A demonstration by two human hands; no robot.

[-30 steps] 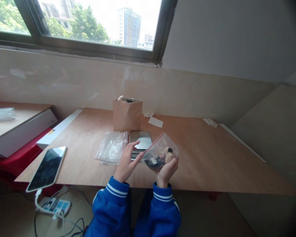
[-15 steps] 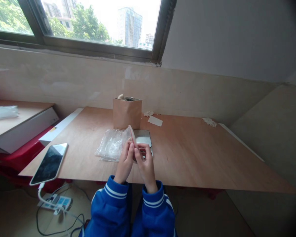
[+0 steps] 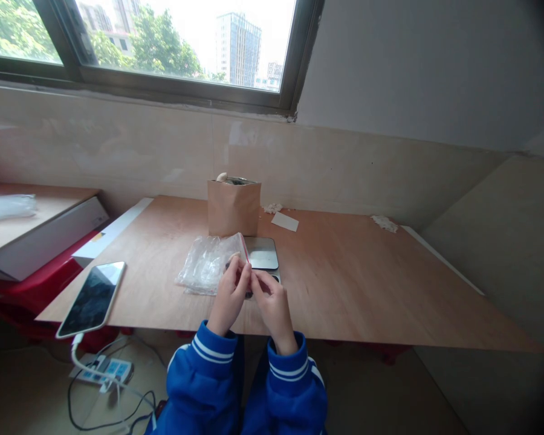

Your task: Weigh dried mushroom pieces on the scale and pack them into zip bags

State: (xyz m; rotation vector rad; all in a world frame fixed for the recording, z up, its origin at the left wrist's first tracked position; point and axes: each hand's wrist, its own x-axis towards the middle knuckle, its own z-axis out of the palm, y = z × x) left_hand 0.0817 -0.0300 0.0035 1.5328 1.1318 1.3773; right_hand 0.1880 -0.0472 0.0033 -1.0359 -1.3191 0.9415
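Between my hands is a small clear zip-lock bag (image 3: 240, 246) with a red strip along its edge. My left hand (image 3: 230, 296) is closed on its near side, and something pale shows in the bag by the fingers. Thumb and fingers of my right hand (image 3: 272, 300) pinch the bag's red-striped edge. Just beyond and to the left lies a pile of clear plastic bags (image 3: 202, 266) on the table. Under and behind the hands sits a flat digital scale (image 3: 263, 252), partly covered. A brown paper bag (image 3: 234, 208) stands upright behind it, open, with a pale item at its top.
A white card (image 3: 285, 222) lies right of the paper bag, near pale scraps (image 3: 272, 208). More scraps (image 3: 384, 224) lie at the back right. A phone (image 3: 91, 300) with a charging cable rests at the table's left edge, above a power strip (image 3: 104, 368) on the floor.
The zip-lock bag has tilted and its red edge has turned. My right hand has shifted slightly right and down, its fingers now drawn together at the edge.
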